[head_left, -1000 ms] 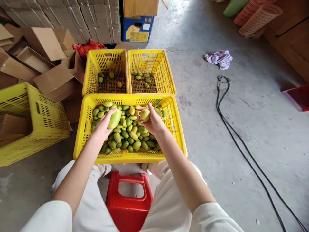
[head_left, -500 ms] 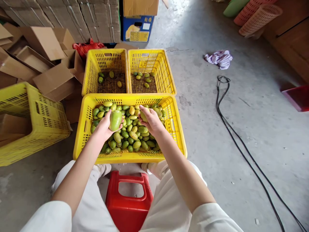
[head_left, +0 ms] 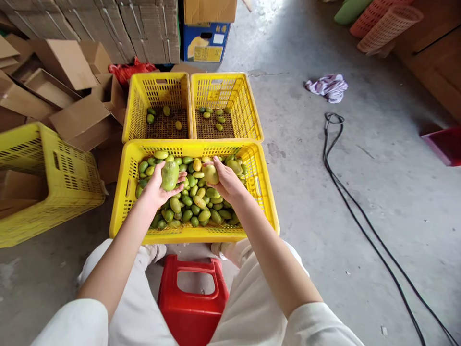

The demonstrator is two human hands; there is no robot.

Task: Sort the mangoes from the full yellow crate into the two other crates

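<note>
My left hand [head_left: 157, 188] holds a large green mango [head_left: 170, 176], which rests against the palm and thumb with the fingers spread beneath it. In my right hand [head_left: 227, 181] is a yellow-green mango [head_left: 211, 174], gripped between thumb and fingers; part of it is covered by the hand. Both hands are above a wide yellow crate [head_left: 194, 235] in front of me. Many smaller green and yellowish mangoes [head_left: 196, 202] lie heaped inside it.
Behind stand two yellow crates, the left one [head_left: 127, 108] and the right one [head_left: 255, 113], with a few mangoes in each. A red stool [head_left: 190, 307] is between my legs. Cardboard boxes [head_left: 81, 120] and a tilted crate [head_left: 72, 192] lie left. A black cable [head_left: 334, 178] runs right.
The mango in my left hand has turned and shifted slightly up and left, and the fingers have spread. My right hand has rotated, so more of its mango shows.
</note>
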